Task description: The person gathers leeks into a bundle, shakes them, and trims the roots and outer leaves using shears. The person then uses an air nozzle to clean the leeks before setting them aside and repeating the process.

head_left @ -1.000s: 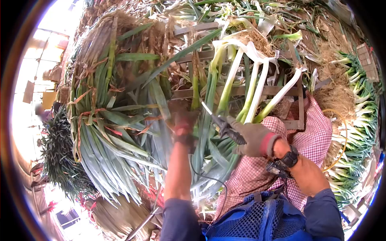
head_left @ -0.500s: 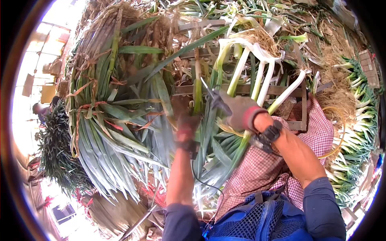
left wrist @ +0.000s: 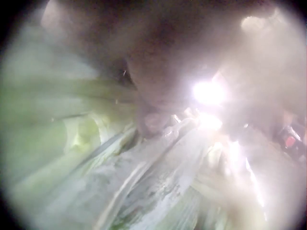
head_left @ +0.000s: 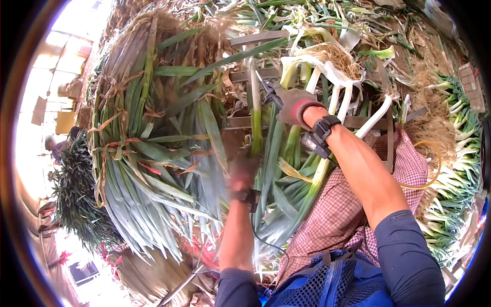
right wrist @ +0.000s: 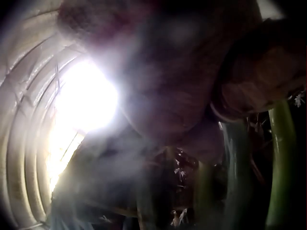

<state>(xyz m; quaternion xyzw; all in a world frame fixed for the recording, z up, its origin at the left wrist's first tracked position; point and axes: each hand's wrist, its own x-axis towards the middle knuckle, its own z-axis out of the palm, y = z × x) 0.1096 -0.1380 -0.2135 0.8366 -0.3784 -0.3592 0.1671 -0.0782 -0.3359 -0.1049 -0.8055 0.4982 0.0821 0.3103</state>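
My gloved left hand (head_left: 244, 166), blurred in the head view, grips the green part of a leek (head_left: 256, 123) whose white shank points away from me. In the left wrist view the glove (left wrist: 168, 57) is close over broad green leaves (left wrist: 144, 187). My gloved right hand (head_left: 297, 106) holds a dark blow gun (head_left: 271, 95), its thin nozzle aimed at the leek's white shank. Glare and the glove fill much of the right wrist view, with green stalks (right wrist: 283, 163) below. Several white-shanked leeks (head_left: 333, 100) lie just right of my right hand.
A metal frame (head_left: 358, 123) stands under the leeks. On the left is a big tied bundle of unpeeled leeks (head_left: 123, 123); on the right, a long row of white-stemmed leeks (head_left: 445, 174). A yellow hose (head_left: 438, 166) loops beside the checkered cloth (head_left: 327, 204). Peeled scraps (head_left: 317, 10) cover the far side.
My right hand has moved up and away from me with the blow gun, along the leek. Brown skin that covered the leek's shank is gone and white shows. My left hand stays nearly in place.
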